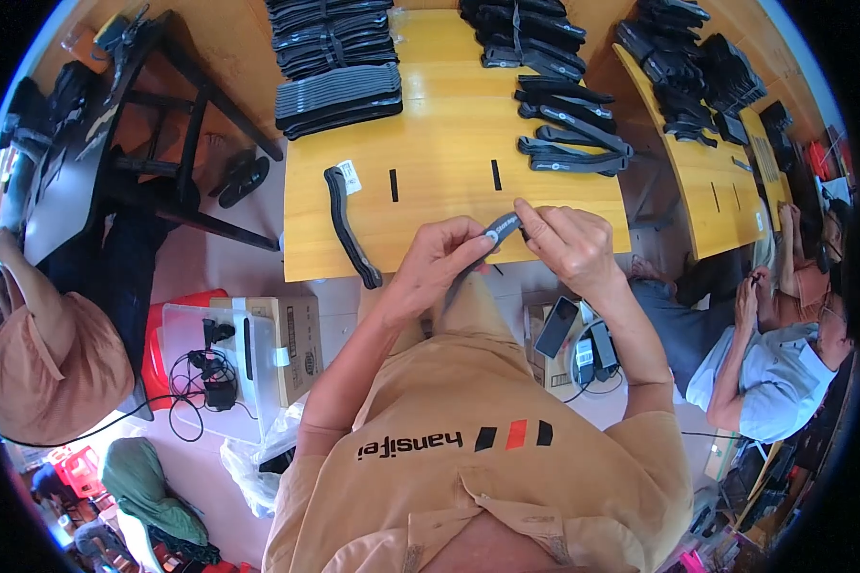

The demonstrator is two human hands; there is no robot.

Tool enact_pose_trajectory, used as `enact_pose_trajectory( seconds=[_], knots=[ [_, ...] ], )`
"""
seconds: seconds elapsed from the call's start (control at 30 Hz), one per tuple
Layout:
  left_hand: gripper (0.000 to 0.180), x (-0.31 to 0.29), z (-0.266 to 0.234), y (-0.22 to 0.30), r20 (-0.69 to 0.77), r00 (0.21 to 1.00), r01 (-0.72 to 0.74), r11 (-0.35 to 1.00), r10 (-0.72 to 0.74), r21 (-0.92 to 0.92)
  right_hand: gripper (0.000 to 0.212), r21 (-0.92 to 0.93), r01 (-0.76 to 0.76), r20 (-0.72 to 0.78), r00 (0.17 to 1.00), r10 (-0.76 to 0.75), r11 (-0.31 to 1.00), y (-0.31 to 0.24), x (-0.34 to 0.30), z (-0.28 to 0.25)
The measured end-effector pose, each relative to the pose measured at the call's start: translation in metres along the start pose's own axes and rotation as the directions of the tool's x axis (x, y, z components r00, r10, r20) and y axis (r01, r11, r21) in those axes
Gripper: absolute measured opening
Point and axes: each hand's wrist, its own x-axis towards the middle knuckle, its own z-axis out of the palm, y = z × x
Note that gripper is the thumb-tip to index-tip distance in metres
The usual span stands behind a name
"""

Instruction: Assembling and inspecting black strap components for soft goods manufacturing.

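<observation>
A dark grey strap [505, 227] with white print is stretched between my two hands over the near edge of the yellow table. My left hand [444, 260] pinches it between thumb and fingers, and a loose length hangs below toward my lap. At the strap's other end my right hand [573, 246] is closed, its fingertips on the strap. To the left of my hands lies a folded black strap [344, 229], with a small white label [351, 177] beside its top end. Two short black strips [394, 185] mark the tabletop beyond my hands.
Piled black straps [334, 95] stand at the table's far left, more straps [569, 134] at its right. Below sit a clear plastic bin [258, 372] with cables, a cardboard box [301, 334] and a phone [557, 328]. Other people work at tables on both sides.
</observation>
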Motion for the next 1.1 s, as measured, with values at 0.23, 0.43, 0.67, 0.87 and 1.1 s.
enact_pose_trajectory(
  seconds=[0.23,0.43,0.67,0.87,1.1],
  knots=[
    [0.019,0.003,0.002,-0.005,0.005,0.999,0.041,0.961,-0.044,0.274,0.029,0.691,-0.553,0.362,0.822,0.439,0.466,-0.005,-0.012,0.016],
    [0.017,0.004,-0.023,-0.007,0.084,0.990,0.076,0.941,-0.110,0.331,0.021,0.579,-0.806,0.797,0.531,0.287,-0.120,0.013,-0.038,0.036],
    [0.013,0.009,-0.101,-0.021,-0.093,0.973,0.227,0.937,-0.209,0.266,0.013,0.686,-0.704,0.681,0.536,0.499,-0.182,0.026,-0.031,0.064],
    [0.012,0.045,-0.136,-0.033,-0.330,0.924,0.252,0.956,-0.193,0.147,0.009,0.731,-0.642,0.600,0.446,0.664,-0.229,0.038,-0.006,0.112],
    [0.008,0.080,-0.144,-0.044,-0.464,0.879,0.265,0.919,-0.106,0.292,0.010,0.728,-0.671,0.503,0.379,0.777,-0.144,0.054,0.009,0.146]
  ],
)
